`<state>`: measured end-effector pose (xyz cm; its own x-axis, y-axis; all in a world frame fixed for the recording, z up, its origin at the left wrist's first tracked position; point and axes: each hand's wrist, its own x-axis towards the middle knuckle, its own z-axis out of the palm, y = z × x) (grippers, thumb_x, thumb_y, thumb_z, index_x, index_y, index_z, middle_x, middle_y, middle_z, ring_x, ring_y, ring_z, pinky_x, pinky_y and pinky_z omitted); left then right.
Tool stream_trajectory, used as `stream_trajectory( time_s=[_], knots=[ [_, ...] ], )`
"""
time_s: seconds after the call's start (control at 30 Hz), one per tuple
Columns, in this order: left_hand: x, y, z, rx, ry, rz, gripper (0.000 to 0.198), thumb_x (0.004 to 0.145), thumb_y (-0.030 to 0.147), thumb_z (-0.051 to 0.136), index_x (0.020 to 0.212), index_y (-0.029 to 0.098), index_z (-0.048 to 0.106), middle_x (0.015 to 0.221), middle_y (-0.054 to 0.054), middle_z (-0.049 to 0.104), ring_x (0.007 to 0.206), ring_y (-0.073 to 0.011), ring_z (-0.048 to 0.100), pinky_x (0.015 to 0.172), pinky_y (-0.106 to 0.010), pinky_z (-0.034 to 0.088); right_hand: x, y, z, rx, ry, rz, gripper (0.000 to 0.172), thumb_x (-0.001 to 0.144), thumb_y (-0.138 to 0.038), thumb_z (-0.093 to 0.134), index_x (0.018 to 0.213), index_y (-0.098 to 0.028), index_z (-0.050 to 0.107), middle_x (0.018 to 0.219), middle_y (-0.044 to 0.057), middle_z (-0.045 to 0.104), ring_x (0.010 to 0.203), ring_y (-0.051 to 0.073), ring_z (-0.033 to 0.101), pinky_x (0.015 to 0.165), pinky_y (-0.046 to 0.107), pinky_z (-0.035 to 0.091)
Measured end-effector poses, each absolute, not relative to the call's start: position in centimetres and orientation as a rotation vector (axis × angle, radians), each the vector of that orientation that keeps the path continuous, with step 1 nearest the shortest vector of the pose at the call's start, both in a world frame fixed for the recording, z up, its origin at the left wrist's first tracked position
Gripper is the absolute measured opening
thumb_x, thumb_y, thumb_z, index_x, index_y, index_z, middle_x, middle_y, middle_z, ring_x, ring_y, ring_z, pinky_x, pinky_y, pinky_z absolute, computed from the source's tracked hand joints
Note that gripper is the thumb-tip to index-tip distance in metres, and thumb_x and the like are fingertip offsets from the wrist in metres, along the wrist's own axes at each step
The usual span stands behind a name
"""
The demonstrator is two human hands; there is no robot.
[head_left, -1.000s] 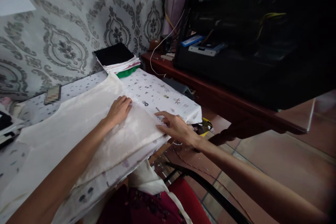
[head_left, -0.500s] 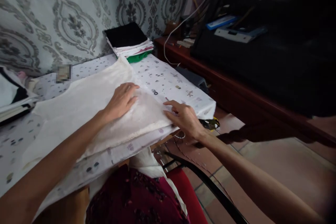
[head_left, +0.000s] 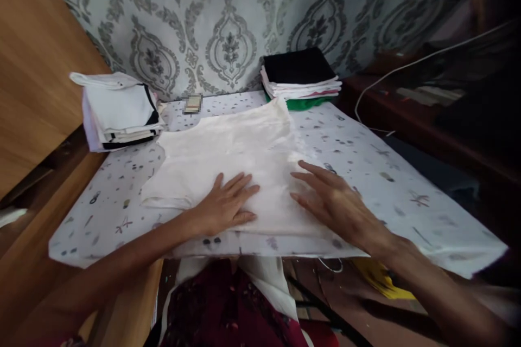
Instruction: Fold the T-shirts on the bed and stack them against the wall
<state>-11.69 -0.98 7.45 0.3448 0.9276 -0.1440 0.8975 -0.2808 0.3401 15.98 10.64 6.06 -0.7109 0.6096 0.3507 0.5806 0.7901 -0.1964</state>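
A white sleeveless top lies spread flat on the patterned white tablecloth, its armhole and shoulder edges toward the left and its hem toward the right. My left hand rests on the lower middle of the cloth, palm down with fingers spread. Over the hem end, my right hand is held with its fingers apart, the fingertips at the fabric. Whether the right fingertips press on the cloth or hover just above it, I cannot tell. Neither hand grips anything.
A stack of folded clothes, black on top, sits at the back right. Another folded stack stands at the left beside a wooden panel. A small pixelated item lies near the wall. A white cable hangs at the right.
The view has swung left, bringing the left stack and wooden panel into sight. My left hand now lies nearer the top's front edge with fingers spread; my right hand has come over the hem.
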Motion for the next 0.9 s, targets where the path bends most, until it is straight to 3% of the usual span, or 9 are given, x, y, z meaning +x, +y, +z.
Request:
stream_trajectory(
  time_s=[0.2,0.3,0.43,0.5,0.57,0.67,0.9],
  knots=[
    [-18.4,-4.9,6.8,1.981,2.056,0.113,0.069,0.1,0.064,0.026,0.158,0.026,0.025,0.169,-0.012,0.016,0.157,-0.0325,0.007,0.12,-0.069,0.005,14.4,11.4,2.6,-0.821,-2.709,0.051,0.053,0.102,-0.05,0.033,0.146,-0.024,0.048,0.157,0.013,0.044,0.146,0.029,0.039,0.12,0.055,0.029],
    [-21.7,-7.9,6.4,1.925,2.205,0.124,0.067,0.101,0.061,0.028,0.156,0.024,0.029,0.168,-0.013,0.02,0.156,-0.0316,0.013,0.122,-0.063,0.011,15.0,11.5,2.3,-0.803,-2.718,0.049,0.054,0.102,-0.05,0.033,0.146,-0.024,0.049,0.157,0.013,0.043,0.147,0.028,0.037,0.121,0.054,0.028],
    [-24.7,-10.9,6.9,2.012,2.307,0.261,0.061,0.099,0.057,0.037,0.148,0.022,0.04,0.163,-0.014,0.033,0.149,-0.0314,0.031,0.121,-0.053,0.025,15.0,11.2,3.0,-0.811,-2.748,0.083,0.053,0.102,-0.049,0.035,0.147,-0.025,0.048,0.159,0.012,0.042,0.148,0.029,0.036,0.122,0.055,0.027],
    [-25.8,-11.7,7.6,2.016,2.336,0.308,0.052,0.098,0.053,0.04,0.139,0.021,0.049,0.153,-0.014,0.046,0.139,-0.0308,0.045,0.115,-0.049,0.035,14.9,11.2,3.3,-0.817,-2.757,0.097,0.054,0.101,-0.049,0.036,0.147,-0.025,0.049,0.159,0.011,0.042,0.148,0.03,0.036,0.122,0.055,0.027],
    [-26.6,-12.3,8.3,2.003,2.341,0.298,0.04,0.099,0.044,0.035,0.121,0.021,0.06,0.13,-0.012,0.062,0.121,-0.0285,0.057,0.104,-0.044,0.045,15.0,11.1,3.4,-0.819,-2.765,0.102,0.054,0.101,-0.051,0.036,0.147,-0.025,0.049,0.159,0.011,0.042,0.149,0.03,0.035,0.122,0.055,0.027],
    [-27.3,-12.9,8.9,2.037,2.336,0.235,0.037,0.098,0.034,0.028,0.096,0.022,0.063,0.098,-0.01,0.066,0.098,-0.0265,0.062,0.088,-0.041,0.05,15.2,11.1,3.3,-0.795,-2.769,0.096,0.056,0.101,-0.053,0.035,0.146,-0.024,0.05,0.159,0.011,0.042,0.148,0.028,0.036,0.123,0.053,0.027],
    [-27.6,-12.7,11.1,2.099,2.148,0.102,0.029,0.096,0.037,0.039,0.087,0.023,0.063,0.092,-0.006,0.067,0.088,-0.0236,0.061,0.083,-0.037,0.047,16.4,11.2,3.2,-0.768,-2.733,0.071,0.056,0.099,-0.055,0.037,0.144,-0.027,0.055,0.155,0.009,0.048,0.144,0.029,0.043,0.118,0.053,0.037]
  ],
)
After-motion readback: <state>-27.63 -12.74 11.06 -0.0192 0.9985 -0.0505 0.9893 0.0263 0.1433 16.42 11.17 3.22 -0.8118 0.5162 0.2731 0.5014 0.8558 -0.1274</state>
